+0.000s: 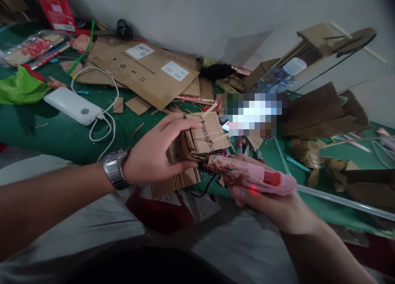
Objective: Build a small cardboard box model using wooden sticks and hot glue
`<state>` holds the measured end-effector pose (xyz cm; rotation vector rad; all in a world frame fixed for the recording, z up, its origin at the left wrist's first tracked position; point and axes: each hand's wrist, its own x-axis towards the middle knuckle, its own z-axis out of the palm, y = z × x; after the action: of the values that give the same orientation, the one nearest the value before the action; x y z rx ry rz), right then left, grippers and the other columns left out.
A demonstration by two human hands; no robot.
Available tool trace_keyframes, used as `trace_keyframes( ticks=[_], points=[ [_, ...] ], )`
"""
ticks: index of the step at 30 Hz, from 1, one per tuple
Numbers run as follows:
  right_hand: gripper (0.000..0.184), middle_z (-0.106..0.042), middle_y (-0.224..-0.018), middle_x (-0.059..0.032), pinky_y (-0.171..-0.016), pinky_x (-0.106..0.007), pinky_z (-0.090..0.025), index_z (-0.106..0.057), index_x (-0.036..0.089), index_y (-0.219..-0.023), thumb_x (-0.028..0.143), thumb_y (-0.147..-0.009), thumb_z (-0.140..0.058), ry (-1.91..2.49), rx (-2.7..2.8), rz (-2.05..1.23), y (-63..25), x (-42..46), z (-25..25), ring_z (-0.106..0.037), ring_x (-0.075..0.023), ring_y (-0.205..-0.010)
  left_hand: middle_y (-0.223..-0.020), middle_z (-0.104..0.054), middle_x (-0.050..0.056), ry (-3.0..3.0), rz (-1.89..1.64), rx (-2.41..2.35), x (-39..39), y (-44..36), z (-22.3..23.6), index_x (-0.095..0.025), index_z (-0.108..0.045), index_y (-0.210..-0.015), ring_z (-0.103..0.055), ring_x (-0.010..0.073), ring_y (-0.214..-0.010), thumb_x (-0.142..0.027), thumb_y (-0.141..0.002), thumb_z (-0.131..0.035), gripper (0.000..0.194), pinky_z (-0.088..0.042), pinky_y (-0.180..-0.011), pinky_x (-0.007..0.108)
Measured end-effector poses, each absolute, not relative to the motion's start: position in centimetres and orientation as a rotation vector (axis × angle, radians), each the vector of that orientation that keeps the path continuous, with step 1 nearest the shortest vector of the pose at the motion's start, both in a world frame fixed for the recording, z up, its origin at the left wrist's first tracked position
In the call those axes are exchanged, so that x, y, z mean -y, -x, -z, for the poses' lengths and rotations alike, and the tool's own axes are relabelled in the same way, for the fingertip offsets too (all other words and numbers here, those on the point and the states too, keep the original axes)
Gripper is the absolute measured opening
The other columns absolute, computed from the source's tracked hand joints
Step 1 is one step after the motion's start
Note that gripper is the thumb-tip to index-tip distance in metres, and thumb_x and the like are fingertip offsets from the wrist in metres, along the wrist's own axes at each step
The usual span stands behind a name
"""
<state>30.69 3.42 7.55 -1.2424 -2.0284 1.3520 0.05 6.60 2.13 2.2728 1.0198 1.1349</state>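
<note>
My right hand [262, 201] is wrapped round a pink hot glue gun [243, 173] with a red light glowing on its side. A clear glue stick [342, 201] runs out of its back end toward the right. The gun's nozzle points left, at the edge of a small cardboard box structure [208, 133] with printed letters on top. My left hand [157, 152], with a metal watch on the wrist, grips that structure between thumb and fingers. Whether the nozzle touches the cardboard I cannot tell. Folded cardboard layers [179, 181] show beneath my left hand.
A white power bank [72, 105] with a cable lies at left. Flat cardboard [145, 72] with labels lies behind. A plastic bottle [284, 76] and a cardboard construction [321, 37] stand at back right. Scraps litter the green table [129, 111]; a blurred bright patch hides part of it.
</note>
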Motion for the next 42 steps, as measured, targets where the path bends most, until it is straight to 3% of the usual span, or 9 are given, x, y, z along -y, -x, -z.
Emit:
trace_keyframes(
  ticks=[4,11,26,32,42],
  points=[
    [0.039,-0.078,-0.144,-0.0035,-0.116,-0.051,-0.064,-0.082,0.037,-0.136,0.045,-0.098,-0.079,1.296,2.060,-1.244,-30.5,-3.2,-7.2,-0.070,-0.0380,-0.140,-0.146,-0.069,0.014,-2.266,-1.117,-1.015,-6.5,0.0,-2.2,-0.026,-0.057,-0.151,-0.061,0.0362,-0.141,-0.064,-0.092,-0.082,0.074,-0.054,-0.120,0.055],
    [0.037,-0.082,-0.138,-0.0021,-0.118,-0.046,-0.063,-0.080,0.036,-0.139,0.047,-0.104,-0.072,1.215,2.120,-1.261,-29.2,-3.5,-7.6,-0.076,-0.0309,-0.131,-0.146,-0.069,0.014,-2.284,-1.128,-1.014,-6.5,0.0,-2.1,-0.024,-0.057,-0.151,-0.060,0.0348,-0.142,-0.062,-0.093,-0.083,0.074,-0.053,-0.120,0.051],
    [0.036,-0.082,-0.139,-0.0028,-0.121,-0.046,-0.060,-0.080,0.035,-0.138,0.038,-0.103,-0.075,1.180,2.107,-1.277,-29.2,-3.8,-7.4,-0.077,-0.0300,-0.131,-0.146,-0.069,0.014,-2.282,-1.120,-1.003,-6.6,0.0,-2.1,-0.027,-0.056,-0.151,-0.061,0.0357,-0.142,-0.061,-0.093,-0.082,0.073,-0.053,-0.120,0.055],
    [0.034,-0.082,-0.135,-0.0043,-0.105,-0.037,-0.067,-0.080,0.036,-0.136,0.030,-0.102,-0.076,1.080,1.984,-1.418,-29.3,-4.1,-7.9,-0.079,-0.0258,-0.122,-0.146,-0.068,0.014,-2.288,-1.136,-0.990,-6.6,-0.1,-2.1,-0.025,-0.056,-0.151,-0.062,0.0346,-0.140,-0.060,-0.093,-0.083,0.072,-0.054,-0.118,0.053],
    [0.035,-0.083,-0.131,-0.0046,-0.107,-0.040,-0.068,-0.081,0.035,-0.134,0.033,-0.099,-0.080,1.163,2.107,-1.302,-29.7,-4.0,-7.2,-0.079,-0.0277,-0.119,-0.146,-0.068,0.014,-2.299,-1.127,-1.020,-6.6,-0.1,-1.9,-0.025,-0.055,-0.151,-0.061,0.0348,-0.141,-0.064,-0.094,-0.080,0.073,-0.054,-0.118,0.054]
  ],
)
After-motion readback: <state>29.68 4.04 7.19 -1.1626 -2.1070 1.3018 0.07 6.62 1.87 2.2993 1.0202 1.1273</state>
